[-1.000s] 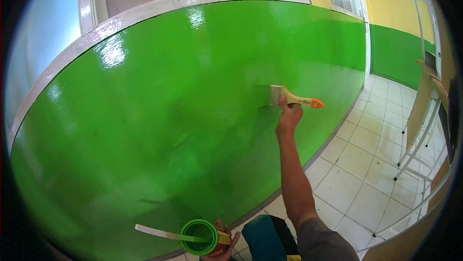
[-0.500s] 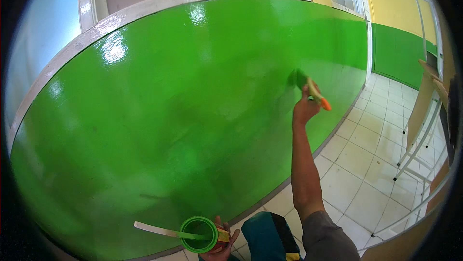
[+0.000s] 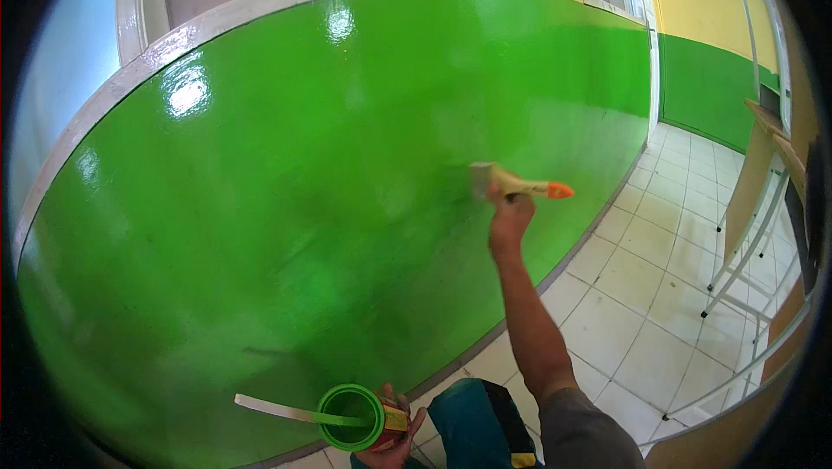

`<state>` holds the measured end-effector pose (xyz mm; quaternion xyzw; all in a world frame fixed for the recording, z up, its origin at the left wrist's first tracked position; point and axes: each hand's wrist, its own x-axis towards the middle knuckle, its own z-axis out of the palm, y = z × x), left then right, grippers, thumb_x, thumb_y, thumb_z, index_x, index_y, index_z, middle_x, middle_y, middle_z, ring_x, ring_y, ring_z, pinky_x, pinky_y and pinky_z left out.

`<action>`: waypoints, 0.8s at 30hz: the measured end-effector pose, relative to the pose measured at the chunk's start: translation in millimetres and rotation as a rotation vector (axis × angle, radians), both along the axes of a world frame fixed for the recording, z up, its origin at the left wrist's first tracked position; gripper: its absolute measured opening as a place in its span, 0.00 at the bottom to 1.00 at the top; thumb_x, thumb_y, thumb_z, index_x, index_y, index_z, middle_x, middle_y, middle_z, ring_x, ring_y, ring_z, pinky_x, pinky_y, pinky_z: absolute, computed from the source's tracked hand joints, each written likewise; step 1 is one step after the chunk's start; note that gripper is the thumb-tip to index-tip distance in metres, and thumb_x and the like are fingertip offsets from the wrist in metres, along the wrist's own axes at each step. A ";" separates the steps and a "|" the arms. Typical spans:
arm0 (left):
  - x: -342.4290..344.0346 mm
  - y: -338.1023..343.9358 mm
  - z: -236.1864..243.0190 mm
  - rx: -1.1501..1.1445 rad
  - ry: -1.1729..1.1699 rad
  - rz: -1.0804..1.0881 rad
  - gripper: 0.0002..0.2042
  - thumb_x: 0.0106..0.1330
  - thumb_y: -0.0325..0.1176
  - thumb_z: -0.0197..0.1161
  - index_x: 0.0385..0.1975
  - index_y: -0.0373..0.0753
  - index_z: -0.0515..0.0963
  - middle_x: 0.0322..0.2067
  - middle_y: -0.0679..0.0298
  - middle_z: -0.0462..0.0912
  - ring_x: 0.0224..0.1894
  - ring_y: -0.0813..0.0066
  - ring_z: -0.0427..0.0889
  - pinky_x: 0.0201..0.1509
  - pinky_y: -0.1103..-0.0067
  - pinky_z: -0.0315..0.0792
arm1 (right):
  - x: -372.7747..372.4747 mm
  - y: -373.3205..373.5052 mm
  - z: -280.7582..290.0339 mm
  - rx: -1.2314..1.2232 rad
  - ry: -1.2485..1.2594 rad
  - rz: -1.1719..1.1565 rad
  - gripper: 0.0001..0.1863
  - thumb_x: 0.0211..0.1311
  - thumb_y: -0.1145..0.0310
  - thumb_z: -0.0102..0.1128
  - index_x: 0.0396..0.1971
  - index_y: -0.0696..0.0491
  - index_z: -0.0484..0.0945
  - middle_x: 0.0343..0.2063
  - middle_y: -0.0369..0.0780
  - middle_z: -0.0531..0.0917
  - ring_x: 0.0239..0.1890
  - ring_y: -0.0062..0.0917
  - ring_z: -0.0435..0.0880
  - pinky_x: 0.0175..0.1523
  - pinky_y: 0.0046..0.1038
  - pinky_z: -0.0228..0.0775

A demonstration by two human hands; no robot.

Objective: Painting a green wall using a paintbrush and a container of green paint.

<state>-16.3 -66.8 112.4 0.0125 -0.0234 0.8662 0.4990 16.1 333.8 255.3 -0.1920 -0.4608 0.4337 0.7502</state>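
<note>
My right hand (image 3: 511, 216) grips a flat paintbrush (image 3: 524, 185) with a pale handle and an orange tip. Its bristle end is against or very near the glossy green wall (image 3: 286, 183), right of the middle; the exact contact is hard to make out. Low in the view, my left hand (image 3: 400, 439) is wrapped round a paint can (image 3: 394, 420) with a green-coated rim and inside. A flat stir stick (image 3: 282, 408), pale at one end and green at the other, leans out of the can to the left.
A white ledge (image 3: 260, 8) with window panes runs above the green wall. White floor tiles (image 3: 646, 296) meet the wall at a dark base strip. To the right stand white metal-framed legs (image 3: 745, 296) with wooden boards (image 3: 752, 183). A yellow and green wall (image 3: 702, 79) lies beyond.
My right hand has brought the paintbrush left and slightly down along the wall, and the handle has turned closer to level. My left hand still holds the can.
</note>
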 end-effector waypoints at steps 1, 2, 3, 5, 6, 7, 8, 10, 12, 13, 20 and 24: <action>0.8 0.4 -0.2 0.000 -0.003 0.000 0.33 0.65 0.58 0.58 0.64 0.42 0.67 0.65 0.53 0.68 0.68 0.48 0.62 0.74 0.42 0.39 | 7.2 24.3 -0.2 -0.017 0.065 -0.049 0.21 0.61 0.66 0.68 0.49 0.62 0.78 0.42 0.42 0.83 0.45 0.25 0.79 0.51 0.28 0.72; 0.8 1.2 -0.5 -0.031 0.003 0.018 0.33 0.65 0.57 0.58 0.63 0.41 0.68 0.64 0.52 0.69 0.68 0.48 0.63 0.74 0.42 0.39 | 11.3 39.7 -1.2 -0.032 0.131 -0.095 0.20 0.62 0.67 0.67 0.49 0.63 0.78 0.42 0.42 0.83 0.45 0.25 0.79 0.50 0.28 0.72; 1.2 0.6 -0.7 -0.062 0.008 0.044 0.32 0.65 0.56 0.58 0.63 0.41 0.69 0.63 0.52 0.70 0.68 0.48 0.64 0.74 0.42 0.39 | 14.8 37.9 1.8 -0.031 0.130 -0.084 0.20 0.62 0.67 0.67 0.49 0.63 0.78 0.42 0.42 0.83 0.45 0.25 0.79 0.50 0.28 0.72; -4.6 3.7 -6.3 0.006 0.022 0.023 0.32 0.65 0.56 0.58 0.62 0.41 0.69 0.63 0.52 0.70 0.68 0.48 0.63 0.74 0.42 0.39 | 20.7 33.2 8.4 0.003 0.250 -0.370 0.17 0.63 0.70 0.65 0.49 0.62 0.79 0.42 0.42 0.83 0.44 0.25 0.80 0.49 0.28 0.73; -4.4 3.2 -10.1 0.067 0.036 -0.010 0.32 0.64 0.56 0.59 0.62 0.41 0.69 0.63 0.52 0.70 0.68 0.49 0.63 0.74 0.42 0.38 | 18.9 31.6 4.5 0.015 0.223 -0.443 0.14 0.64 0.73 0.63 0.49 0.59 0.80 0.42 0.42 0.84 0.43 0.27 0.81 0.51 0.30 0.72; -2.6 1.5 -14.2 0.067 0.031 -0.015 0.32 0.64 0.56 0.59 0.62 0.41 0.69 0.63 0.52 0.70 0.68 0.49 0.63 0.74 0.42 0.38 | 11.9 28.5 -3.0 0.016 0.218 -0.447 0.14 0.64 0.73 0.63 0.49 0.59 0.80 0.42 0.42 0.84 0.43 0.27 0.81 0.51 0.30 0.72; 0.0 -1.0 -19.5 -0.322 0.574 0.194 0.32 0.64 0.56 0.59 0.62 0.41 0.69 0.64 0.52 0.69 0.68 0.49 0.63 0.74 0.42 0.39 | -0.6 21.6 -14.0 0.162 0.110 -0.528 0.14 0.62 0.74 0.64 0.47 0.58 0.80 0.42 0.42 0.84 0.44 0.29 0.81 0.51 0.31 0.72; 2.4 2.8 -10.9 -0.707 1.117 0.405 0.32 0.64 0.57 0.59 0.62 0.41 0.69 0.64 0.52 0.69 0.68 0.49 0.63 0.74 0.43 0.39 | -25.8 -2.4 -23.0 0.423 -0.109 -0.683 0.15 0.57 0.75 0.66 0.45 0.56 0.81 0.42 0.43 0.84 0.41 0.31 0.82 0.48 0.33 0.71; 14.5 8.4 21.8 -0.526 0.491 0.283 0.32 0.64 0.57 0.58 0.62 0.41 0.69 0.64 0.52 0.69 0.68 0.48 0.63 0.74 0.42 0.39 | -39.5 -34.9 -23.0 0.486 -0.257 -0.786 0.16 0.52 0.75 0.68 0.44 0.54 0.82 0.41 0.42 0.84 0.37 0.32 0.82 0.44 0.34 0.69; 9.8 7.2 16.5 -0.523 0.491 0.285 0.32 0.64 0.57 0.58 0.62 0.41 0.69 0.64 0.52 0.69 0.68 0.48 0.63 0.74 0.42 0.39 | -45.9 -48.7 -23.7 0.435 -0.286 -0.801 0.17 0.50 0.74 0.69 0.43 0.53 0.83 0.40 0.41 0.85 0.37 0.32 0.82 0.44 0.34 0.67; 16.8 2.7 23.5 -0.556 0.472 0.292 0.31 0.66 0.56 0.57 0.63 0.42 0.68 0.64 0.54 0.68 0.68 0.49 0.62 0.74 0.41 0.36 | -33.9 -117.3 -34.5 0.585 -0.163 -0.086 0.15 0.59 0.70 0.67 0.45 0.57 0.80 0.38 0.41 0.84 0.41 0.28 0.80 0.49 0.32 0.67; 14.2 3.6 16.6 -0.432 0.418 0.266 0.31 0.66 0.56 0.57 0.64 0.43 0.67 0.65 0.54 0.67 0.69 0.50 0.61 0.74 0.42 0.36 | -17.6 -69.7 -18.4 0.170 -0.108 0.098 0.18 0.61 0.66 0.67 0.46 0.62 0.79 0.40 0.40 0.84 0.42 0.25 0.80 0.49 0.30 0.69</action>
